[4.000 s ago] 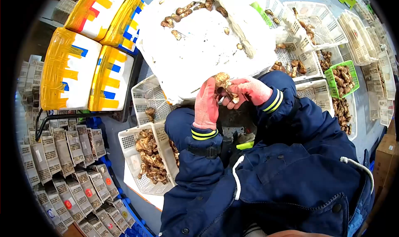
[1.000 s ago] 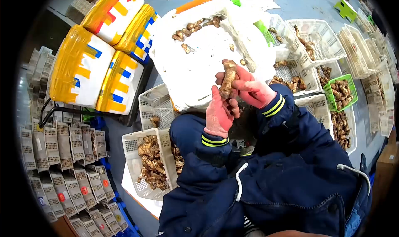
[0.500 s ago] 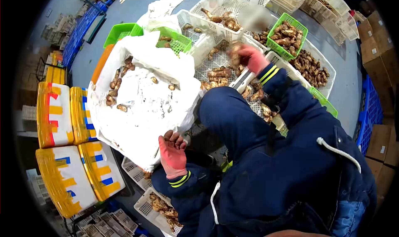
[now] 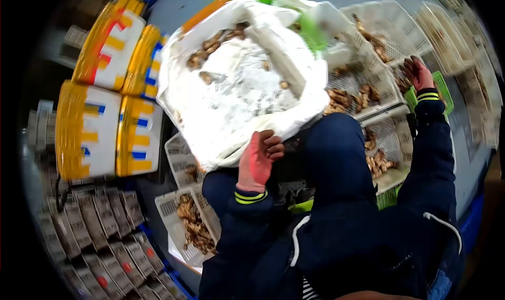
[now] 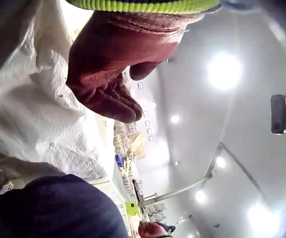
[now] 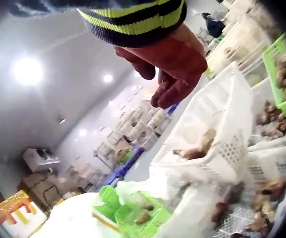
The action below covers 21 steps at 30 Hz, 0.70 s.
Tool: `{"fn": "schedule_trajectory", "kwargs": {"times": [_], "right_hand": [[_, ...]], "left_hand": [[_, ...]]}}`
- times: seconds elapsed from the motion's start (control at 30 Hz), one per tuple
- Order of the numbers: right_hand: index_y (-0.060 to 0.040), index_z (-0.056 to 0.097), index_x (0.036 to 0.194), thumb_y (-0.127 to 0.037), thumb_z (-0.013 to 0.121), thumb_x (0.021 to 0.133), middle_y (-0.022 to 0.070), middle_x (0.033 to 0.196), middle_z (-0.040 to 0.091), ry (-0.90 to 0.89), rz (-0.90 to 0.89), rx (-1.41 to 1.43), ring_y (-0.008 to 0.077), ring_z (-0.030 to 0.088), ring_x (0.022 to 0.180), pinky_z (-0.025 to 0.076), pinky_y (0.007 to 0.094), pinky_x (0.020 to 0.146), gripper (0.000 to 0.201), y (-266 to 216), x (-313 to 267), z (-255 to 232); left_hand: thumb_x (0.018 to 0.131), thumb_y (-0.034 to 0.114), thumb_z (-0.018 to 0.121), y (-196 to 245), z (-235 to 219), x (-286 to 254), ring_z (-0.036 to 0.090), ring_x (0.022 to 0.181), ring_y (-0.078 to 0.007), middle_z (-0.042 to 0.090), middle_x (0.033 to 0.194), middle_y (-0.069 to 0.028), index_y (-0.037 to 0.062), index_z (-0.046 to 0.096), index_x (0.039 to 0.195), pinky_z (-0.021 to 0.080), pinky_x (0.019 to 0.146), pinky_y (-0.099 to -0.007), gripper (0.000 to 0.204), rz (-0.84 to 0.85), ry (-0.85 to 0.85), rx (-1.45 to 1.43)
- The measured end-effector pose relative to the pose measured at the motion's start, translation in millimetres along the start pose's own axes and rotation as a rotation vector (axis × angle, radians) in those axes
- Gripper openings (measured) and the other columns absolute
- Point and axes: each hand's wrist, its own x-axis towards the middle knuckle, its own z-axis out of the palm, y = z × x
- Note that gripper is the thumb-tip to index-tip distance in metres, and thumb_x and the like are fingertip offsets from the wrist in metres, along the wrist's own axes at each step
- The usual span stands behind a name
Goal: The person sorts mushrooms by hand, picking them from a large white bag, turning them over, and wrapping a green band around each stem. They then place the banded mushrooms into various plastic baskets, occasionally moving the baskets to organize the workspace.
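My left hand point(image 4: 258, 160), in a pink glove with dark fingertips, hangs with loosely bent fingers beside the near edge of a white-lined box point(image 4: 231, 155). Nothing is in its grasp; the left wrist view shows the same glove point(image 5: 118, 64) beside the white liner point(image 5: 49, 114). Out to the right, my gloved right hand point(image 4: 419, 75) hovers over the baskets, overlapping the side of a small green basket point(image 4: 446, 93). In the right wrist view its fingers point(image 6: 175, 91) droop loosely around nothing. Inside the lined box lie several brown mushrooms point(image 4: 210, 45), mostly along the far left side.
White mesh baskets hold mushrooms point(image 4: 342, 97) right of the box and more mushrooms point(image 4: 192, 223) at lower left. Taped foam boxes point(image 4: 89, 129) are stacked at left, above rows of filled trays point(image 4: 100, 216). My knee point(image 4: 336, 152) rises between the lined box and the right baskets.
Both hands held a mushroom over the box a second ago. The right hand then carried it to the right baskets; now that hand is empty and farther right. The left hand stayed near the box.
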Motion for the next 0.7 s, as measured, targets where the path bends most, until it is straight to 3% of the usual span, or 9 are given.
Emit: {"fn": "schedule_trajectory", "kwargs": {"times": [0.03, 0.1, 0.2, 0.3, 0.37, 0.47, 0.57, 0.6, 0.7], "right_hand": [[-0.0038, 0.044, 0.128, -0.024, 0.053, 0.09, 0.0147, 0.113, 0.058, -0.145, -0.022, -0.043, 0.022, 0.058, 0.099, 0.049, 0.0283, 0.08, 0.043, -5, 3, 37], [-0.0027, 0.047, 0.125, -0.022, 0.052, 0.091, 0.0117, 0.11, 0.059, -0.575, -0.059, -0.015, 0.02, 0.059, 0.097, 0.049, 0.03, 0.082, 0.039, -14, -10, 132], [-0.0044, 0.052, 0.12, -0.023, 0.051, 0.092, 0.0075, 0.099, 0.064, -0.778, -0.094, -0.302, 0.0145, 0.062, 0.086, 0.05, 0.0263, 0.074, 0.034, -19, -63, 288], [-0.0069, 0.054, 0.119, -0.023, 0.051, 0.091, 0.0026, 0.097, 0.063, -1.053, -0.181, -0.677, 0.0093, 0.059, 0.079, 0.048, 0.0226, 0.068, 0.032, 25, -78, 413], [-0.0097, 0.06, 0.112, -0.024, 0.056, 0.082, 0.0031, 0.09, 0.064, -0.969, -0.472, -1.033, 0.0106, 0.059, 0.069, 0.049, 0.0249, 0.065, 0.033, 74, -63, 481], [-0.0133, 0.06, 0.112, -0.027, 0.051, 0.083, 0.0117, 0.11, 0.062, -0.765, -0.907, -1.589, 0.0235, 0.061, 0.096, 0.048, 0.0348, 0.083, 0.034, 144, -40, 552], [-0.0143, 0.056, 0.114, -0.027, 0.048, 0.085, 0.011, 0.11, 0.062, -0.556, -1.066, -1.809, 0.0261, 0.059, 0.102, 0.048, 0.0393, 0.084, 0.032, 206, -16, 593], [-0.0164, 0.048, 0.123, -0.034, 0.053, 0.085, 0.011, 0.114, 0.058, -0.54, -1.031, -1.9, 0.0264, 0.056, 0.105, 0.045, 0.0382, 0.087, 0.043, 225, 0, 603], [-0.0116, 0.052, 0.11, -0.028, 0.052, 0.086, 0.0134, 0.111, 0.058, -0.531, -1.198, -1.964, 0.0256, 0.059, 0.099, 0.049, 0.0395, 0.079, 0.03, 261, 29, 606]], "left_hand": [[0.093, 0.04, 0.045, 0, -5, 2, 0.05, 0.074, -0.0175, 0.058, 0.089, -0.0091, 0.0018, 0.052, 0.108, 0.042, 0.065, -0.0296, 0.041, -0.021, -0.104, -0.013], [0.094, 0.041, 0.044, 8, -4, -7, 0.053, 0.078, -0.0177, 0.059, 0.091, -0.0087, 0.0013, 0.053, 0.108, 0.044, 0.068, -0.0296, 0.043, 0.064, -0.03, 0.081], [0.094, 0.041, 0.044, 21, -21, -4, 0.054, 0.079, -0.0177, 0.059, 0.091, -0.0083, 0.0014, 0.052, 0.109, 0.045, 0.069, -0.0294, 0.043, 0.118, -0.045, 0.029], [0.093, 0.041, 0.045, 36, -29, -6, 0.053, 0.078, -0.0175, 0.058, 0.089, -0.0072, 0.0018, 0.05, 0.111, 0.044, 0.069, -0.0297, 0.043, 0.177, 0.033, -0.014], [0.093, 0.04, 0.045, 39, -49, 1, 0.051, 0.077, -0.0171, 0.055, 0.087, -0.0053, 0.0026, 0.048, 0.111, 0.043, 0.07, -0.0312, 0.041, 0.255, -0.003, -0.084], [0.095, 0.034, 0.042, 51, -50, -13, 0.052, 0.077, -0.0181, 0.056, 0.086, -0.0058, 0.0026, 0.048, 0.108, 0.042, 0.069, -0.0318, 0.035, 0.288, 0.174, -0.178], [0.096, 0.032, 0.039, 58, -58, -20, 0.053, 0.074, -0.0203, 0.057, 0.086, -0.0086, 0.0015, 0.048, 0.11, 0.042, 0.069, -0.0325, 0.035, 0.237, 0.217, -0.221], [0.096, 0.029, 0.037, 58, -56, -23, 0.054, 0.074, -0.0213, 0.058, 0.086, -0.0118, -0.0008, 0.047, 0.11, 0.043, 0.069, -0.0331, 0.034, 0.254, 0.226, -0.225], [0.093, 0.017, 0.034, 72, -49, -27, 0.053, 0.073, -0.0236, 0.057, 0.084, -0.0172, -0.0041, 0.046, 0.107, 0.043, 0.071, -0.0344, 0.028, 0.092, 0.264, -0.153]]}}
